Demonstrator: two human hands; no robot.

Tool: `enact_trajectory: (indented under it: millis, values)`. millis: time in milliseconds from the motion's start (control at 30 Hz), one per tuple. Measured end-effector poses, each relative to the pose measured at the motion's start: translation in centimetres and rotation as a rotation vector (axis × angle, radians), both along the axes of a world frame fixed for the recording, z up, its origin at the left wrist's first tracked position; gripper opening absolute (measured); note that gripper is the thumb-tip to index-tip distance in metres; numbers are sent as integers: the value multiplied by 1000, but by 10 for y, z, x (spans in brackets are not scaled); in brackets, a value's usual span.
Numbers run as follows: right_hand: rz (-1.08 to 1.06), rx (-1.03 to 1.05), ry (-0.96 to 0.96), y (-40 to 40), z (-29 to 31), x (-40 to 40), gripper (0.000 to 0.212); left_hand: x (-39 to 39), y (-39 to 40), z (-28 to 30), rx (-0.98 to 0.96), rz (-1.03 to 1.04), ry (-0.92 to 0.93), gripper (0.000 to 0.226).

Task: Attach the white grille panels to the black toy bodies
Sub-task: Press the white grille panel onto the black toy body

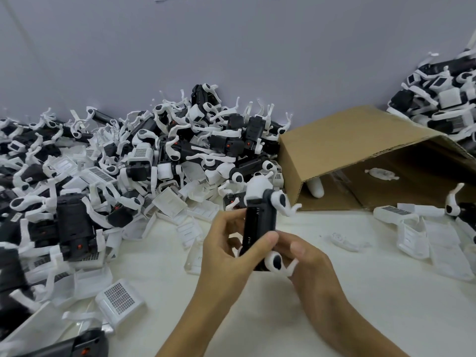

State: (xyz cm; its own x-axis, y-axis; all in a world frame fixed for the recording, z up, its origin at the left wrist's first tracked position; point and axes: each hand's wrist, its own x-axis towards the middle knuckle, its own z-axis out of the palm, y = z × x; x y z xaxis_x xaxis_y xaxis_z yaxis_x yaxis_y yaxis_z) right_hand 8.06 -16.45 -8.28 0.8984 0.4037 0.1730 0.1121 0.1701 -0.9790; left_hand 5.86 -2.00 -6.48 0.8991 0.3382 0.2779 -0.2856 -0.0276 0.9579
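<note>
White tabletop (334, 292); black toy body (260, 222) within both hands' grip.

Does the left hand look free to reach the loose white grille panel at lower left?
Probably not yet: the left hand grips the black toy body. The grille panel lies unobstructed on the table.

Both forearms reach in from the bottom. Left hand (226, 243) has fingers curled, thumb up top; right hand (306, 256) curls in close beside it, fingertips probably tucked under.
</note>
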Motion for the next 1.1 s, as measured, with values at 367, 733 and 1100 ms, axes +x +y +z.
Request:
enact_trajectory:
  millis: [367,733,1100]
  values:
    - [-158,264,320,-5,5,16,13,-1,54,-7,1086,266,453,36]
    - [-169,261,348,-5,3,19,25,3,49,0,120,238,146,47]
    - [-59,-29,36,2,3,3,41,1,10,3,-420,-92,69,36]
